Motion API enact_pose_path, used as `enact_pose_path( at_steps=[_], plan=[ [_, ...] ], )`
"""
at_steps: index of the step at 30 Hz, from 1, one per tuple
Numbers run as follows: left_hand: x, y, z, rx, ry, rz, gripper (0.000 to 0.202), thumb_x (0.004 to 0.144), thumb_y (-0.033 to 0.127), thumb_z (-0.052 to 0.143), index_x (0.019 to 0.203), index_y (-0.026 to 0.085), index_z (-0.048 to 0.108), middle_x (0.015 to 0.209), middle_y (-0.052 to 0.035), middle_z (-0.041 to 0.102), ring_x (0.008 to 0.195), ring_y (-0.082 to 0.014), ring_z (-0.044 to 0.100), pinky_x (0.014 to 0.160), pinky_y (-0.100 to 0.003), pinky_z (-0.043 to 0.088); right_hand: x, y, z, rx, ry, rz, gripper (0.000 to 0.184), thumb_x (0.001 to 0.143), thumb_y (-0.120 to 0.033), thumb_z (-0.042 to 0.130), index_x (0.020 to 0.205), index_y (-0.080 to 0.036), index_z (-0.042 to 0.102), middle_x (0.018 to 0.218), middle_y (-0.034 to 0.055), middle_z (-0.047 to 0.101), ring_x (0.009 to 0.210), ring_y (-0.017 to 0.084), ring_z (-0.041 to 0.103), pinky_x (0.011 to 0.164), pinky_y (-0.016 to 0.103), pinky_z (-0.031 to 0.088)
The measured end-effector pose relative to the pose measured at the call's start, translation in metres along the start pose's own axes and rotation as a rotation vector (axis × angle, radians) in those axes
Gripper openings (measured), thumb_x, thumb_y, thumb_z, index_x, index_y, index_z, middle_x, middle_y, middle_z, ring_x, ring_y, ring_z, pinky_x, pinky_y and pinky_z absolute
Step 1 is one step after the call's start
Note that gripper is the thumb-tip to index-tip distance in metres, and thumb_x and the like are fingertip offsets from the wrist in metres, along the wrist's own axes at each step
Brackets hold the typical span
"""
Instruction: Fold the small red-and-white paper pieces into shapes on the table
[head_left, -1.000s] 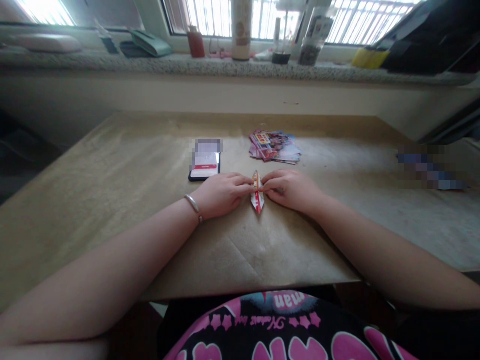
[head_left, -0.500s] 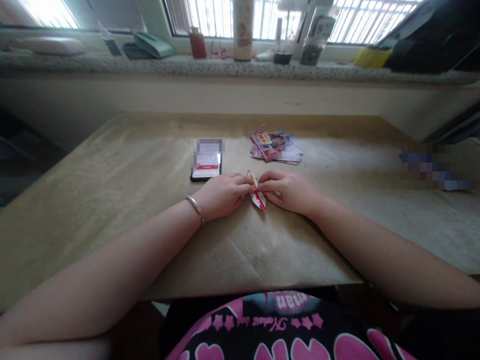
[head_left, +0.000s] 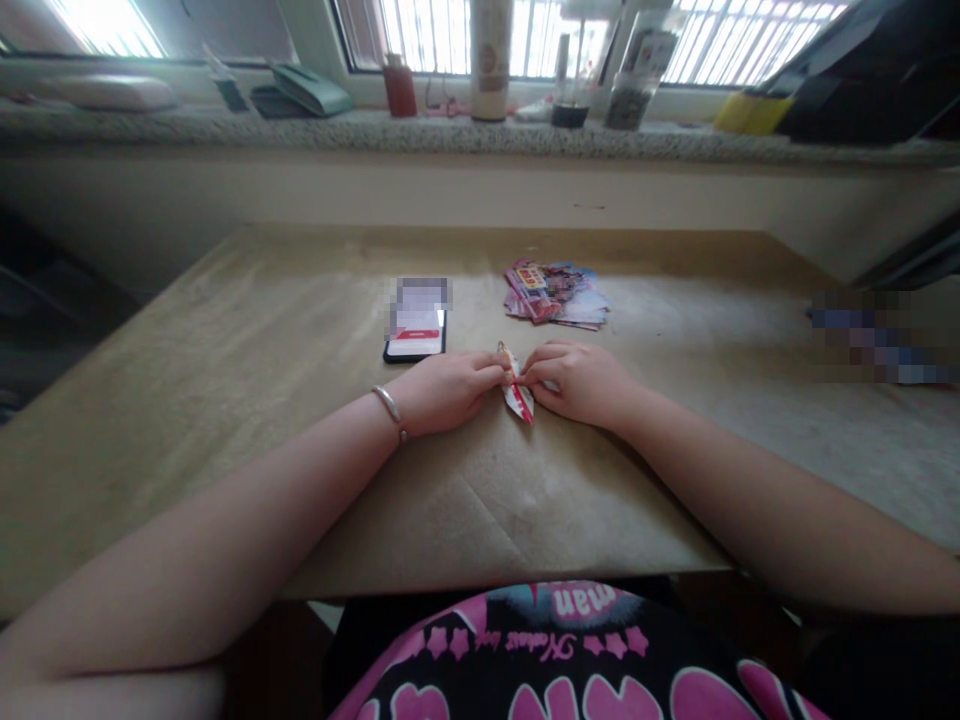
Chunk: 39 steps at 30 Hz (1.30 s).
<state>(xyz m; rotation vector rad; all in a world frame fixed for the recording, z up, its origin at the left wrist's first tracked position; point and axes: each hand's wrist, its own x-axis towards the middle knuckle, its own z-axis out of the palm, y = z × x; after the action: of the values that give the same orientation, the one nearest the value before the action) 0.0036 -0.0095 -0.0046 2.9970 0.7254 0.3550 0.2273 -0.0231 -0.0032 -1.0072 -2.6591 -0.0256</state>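
A small piece of folded paper [head_left: 518,402], white with red and orange print and pointed at its ends, lies on the table between my hands. My left hand [head_left: 448,388] has its fingertips closed on the paper's left side, and a silver bracelet circles that wrist. From the right, my right hand [head_left: 574,380] pinches the paper's other edge between thumb and fingers. The middle of the paper is partly covered by fingertips. Just beyond my left hand a phone [head_left: 415,345] lies face up with its screen lit.
A pile of printed paper sheets [head_left: 555,294] lies behind my right hand. At the far right of the table [head_left: 225,400] is a blurred dark item [head_left: 862,335]. Bottles, including a red-brown bottle [head_left: 399,88], stand along the stone windowsill [head_left: 337,132].
Both hands stay at the folded paper with almost no movement. My left fingers have shifted very slightly, and the whole view has moved a little.
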Motion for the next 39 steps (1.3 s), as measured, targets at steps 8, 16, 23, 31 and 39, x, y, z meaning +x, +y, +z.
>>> enact_pose_path(
  at_steps=[8,16,23,31,39],
  plan=[
    [0.001,-0.004,0.001,-0.076,0.008,-0.015,0.03,0.081,0.007,0.042,0.103,0.017,0.06,0.128,-0.0082,0.055,0.116,-0.02,0.054,0.098,-0.035,0.047,0.0,0.004,0.006,0.187,0.071,0.022,0.019,0.081,-0.018,0.053,0.083,-0.018,0.072,0.09,0.0066,0.068,0.085,0.017,0.061,0.08,0.029,0.047],
    [0.004,-0.001,0.011,-0.081,0.024,-0.083,0.029,0.085,0.014,0.044,0.113,0.013,0.051,0.135,-0.0126,0.048,0.135,-0.0237,0.033,0.111,-0.042,0.034,0.001,0.005,0.007,0.306,0.111,0.111,0.022,0.086,-0.03,0.052,0.078,-0.019,0.07,0.089,0.0056,0.069,0.087,0.017,0.06,0.085,0.032,0.045],
    [0.008,0.002,0.01,-0.092,0.053,-0.129,0.021,0.092,0.023,0.039,0.103,0.014,0.054,0.111,-0.0118,0.056,0.107,-0.02,0.054,0.093,-0.035,0.046,-0.001,-0.006,0.001,0.184,0.034,0.198,0.026,0.085,-0.042,0.054,0.082,-0.02,0.066,0.093,0.0072,0.066,0.091,0.02,0.058,0.082,0.033,0.044],
    [0.011,0.006,0.008,0.084,0.09,-0.206,0.023,0.09,0.029,0.043,0.096,0.012,0.058,0.095,-0.01,0.057,0.09,-0.0205,0.051,0.084,-0.035,0.044,0.001,0.0,0.008,0.232,0.038,0.075,0.018,0.082,-0.034,0.06,0.091,-0.019,0.065,0.095,0.0066,0.066,0.093,0.019,0.058,0.087,0.033,0.044],
    [0.008,0.002,0.012,-0.019,0.093,-0.23,0.027,0.089,0.035,0.046,0.101,0.015,0.06,0.099,-0.0091,0.056,0.096,-0.0211,0.049,0.09,-0.036,0.041,0.001,0.0,0.008,0.259,0.084,0.06,0.011,0.08,-0.03,0.061,0.085,-0.021,0.066,0.094,0.0034,0.07,0.093,0.019,0.06,0.089,0.035,0.043]
  ],
)
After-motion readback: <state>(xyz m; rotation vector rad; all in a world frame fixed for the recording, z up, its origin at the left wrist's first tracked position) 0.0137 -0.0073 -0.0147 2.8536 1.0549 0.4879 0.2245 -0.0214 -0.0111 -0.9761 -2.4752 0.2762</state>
